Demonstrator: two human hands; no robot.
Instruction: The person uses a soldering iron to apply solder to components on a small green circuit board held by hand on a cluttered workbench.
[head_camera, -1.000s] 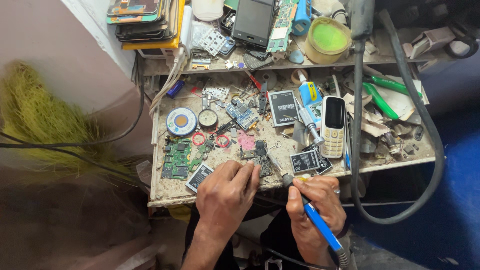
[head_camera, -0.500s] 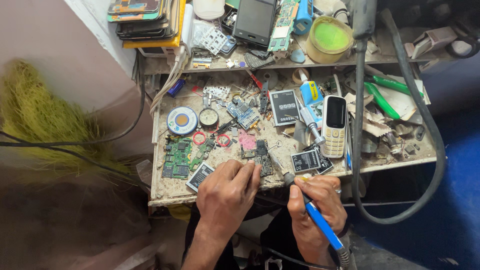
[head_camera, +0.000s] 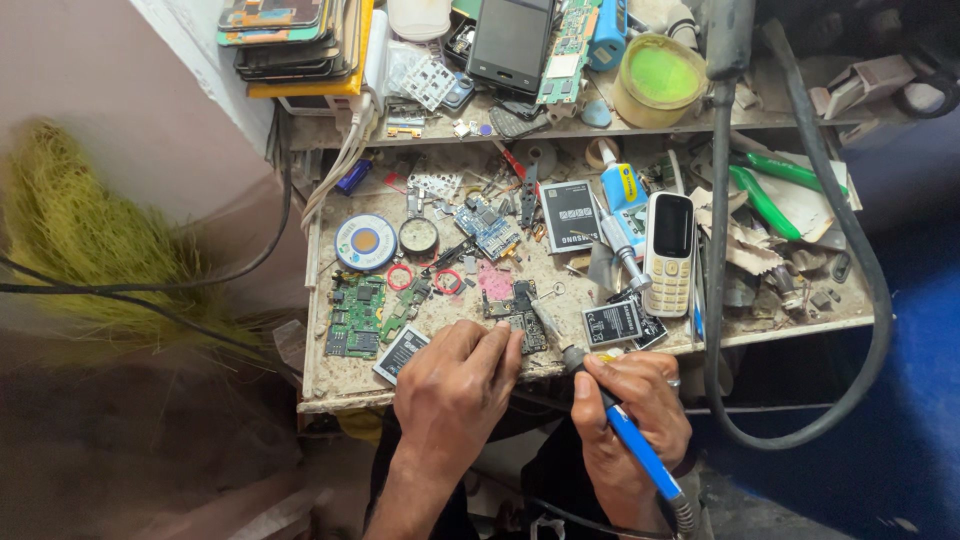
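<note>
My right hand (head_camera: 632, 405) grips a blue-handled soldering iron (head_camera: 625, 432) like a pen, its metal tip reaching up-left to a small dark circuit board (head_camera: 522, 318) near the bench's front edge. My left hand (head_camera: 455, 385) presses its fingertips down on the lower edge of that board. A flat phone battery (head_camera: 612, 322) lies just right of the tip. Another battery (head_camera: 402, 352) peeks out left of my left hand.
The cluttered bench (head_camera: 330, 385) carries a green circuit board (head_camera: 355, 315), a solder spool (head_camera: 365, 242), a white keypad phone (head_camera: 670, 252), green-handled pliers (head_camera: 765, 195) and small parts. A thick grey hose (head_camera: 718, 250) hangs at right. The shelf above holds stacked phones (head_camera: 290, 35) and a green tub (head_camera: 660, 75).
Both hands stay at the board; the soldering iron's tip shifted only slightly. Nothing else moved.
</note>
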